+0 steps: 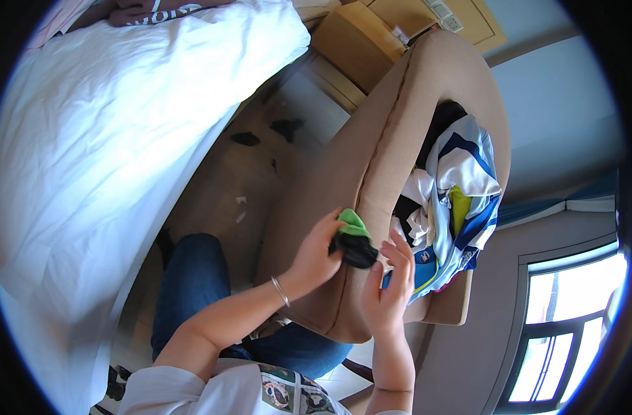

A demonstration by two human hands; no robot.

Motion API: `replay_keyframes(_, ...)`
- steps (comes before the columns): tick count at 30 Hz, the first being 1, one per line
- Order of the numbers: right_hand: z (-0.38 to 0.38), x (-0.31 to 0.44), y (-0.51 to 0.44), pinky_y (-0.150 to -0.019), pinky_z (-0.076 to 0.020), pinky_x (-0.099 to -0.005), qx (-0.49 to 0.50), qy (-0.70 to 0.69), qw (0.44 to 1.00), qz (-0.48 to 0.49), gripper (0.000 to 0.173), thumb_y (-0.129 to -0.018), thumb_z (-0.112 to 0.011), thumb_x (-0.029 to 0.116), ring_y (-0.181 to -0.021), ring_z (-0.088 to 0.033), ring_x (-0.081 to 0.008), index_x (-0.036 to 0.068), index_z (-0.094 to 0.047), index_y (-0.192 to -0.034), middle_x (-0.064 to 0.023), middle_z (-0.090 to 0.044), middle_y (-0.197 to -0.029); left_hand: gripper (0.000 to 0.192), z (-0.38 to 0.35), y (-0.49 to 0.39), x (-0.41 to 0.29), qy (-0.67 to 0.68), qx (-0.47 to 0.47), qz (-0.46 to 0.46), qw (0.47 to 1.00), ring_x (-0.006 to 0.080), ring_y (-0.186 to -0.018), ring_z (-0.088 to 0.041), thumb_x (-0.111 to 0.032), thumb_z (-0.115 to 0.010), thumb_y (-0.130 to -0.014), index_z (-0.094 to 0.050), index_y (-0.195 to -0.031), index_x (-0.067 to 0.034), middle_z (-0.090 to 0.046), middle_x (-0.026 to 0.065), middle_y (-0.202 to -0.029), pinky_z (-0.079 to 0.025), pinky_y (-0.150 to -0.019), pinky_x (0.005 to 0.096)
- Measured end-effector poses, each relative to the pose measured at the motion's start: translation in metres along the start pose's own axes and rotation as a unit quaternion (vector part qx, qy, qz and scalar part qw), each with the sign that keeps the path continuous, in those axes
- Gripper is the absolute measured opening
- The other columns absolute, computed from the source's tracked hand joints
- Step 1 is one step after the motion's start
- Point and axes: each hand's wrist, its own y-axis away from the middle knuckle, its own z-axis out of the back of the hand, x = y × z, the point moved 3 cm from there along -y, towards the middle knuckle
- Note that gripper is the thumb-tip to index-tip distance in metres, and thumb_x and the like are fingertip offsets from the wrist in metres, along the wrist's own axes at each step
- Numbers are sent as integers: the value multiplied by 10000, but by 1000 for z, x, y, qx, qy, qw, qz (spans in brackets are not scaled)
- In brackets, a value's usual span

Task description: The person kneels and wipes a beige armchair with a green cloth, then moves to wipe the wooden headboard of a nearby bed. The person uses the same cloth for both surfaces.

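Note:
Between my hands, over the padded edge of a brown armchair, is a small bundle of green and black fabric. My left hand, with a silver bangle on the wrist, grips the bundle from its left side. My right hand is at the bundle's right end, thumb near the black part and the other fingers raised; whether it pinches the fabric I cannot tell. Beyond it, a heap of clothes in white, blue, black and yellow-green lies on the chair seat.
A bed with a white cover stands at the left, dark clothing on its far end. Dark items and paper scraps lie on the floor. A wooden cabinet is behind the chair; a window is at the right.

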Motion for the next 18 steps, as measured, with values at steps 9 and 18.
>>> replay_keyframes(9, -34, -7, -8, -776, -495, -384, -33, -29, 999, 14, 219, -756, -558, -62, -883, -610, -346, -10, -554, -968, -198, -612, -984, 357, 20, -26, 48, 270, 0, 247, 931, 309, -1155, -484, -88, -569, -795, -584, -1138, 8, -481, 180, -1291, -384, -976, 356)
replay_keyframes(18, -35, -3, -7, -767, -458, -352, -64, -59, 996, 2, 93, -831, -537, 45, -836, -588, -283, -5, -556, -908, -149, -598, -891, 463, -14, 2, 4, 80, -11, 107, 991, 449, -1168, -477, -169, -590, -887, -421, -1260, 49, -488, 326, -1235, -410, -963, 407)
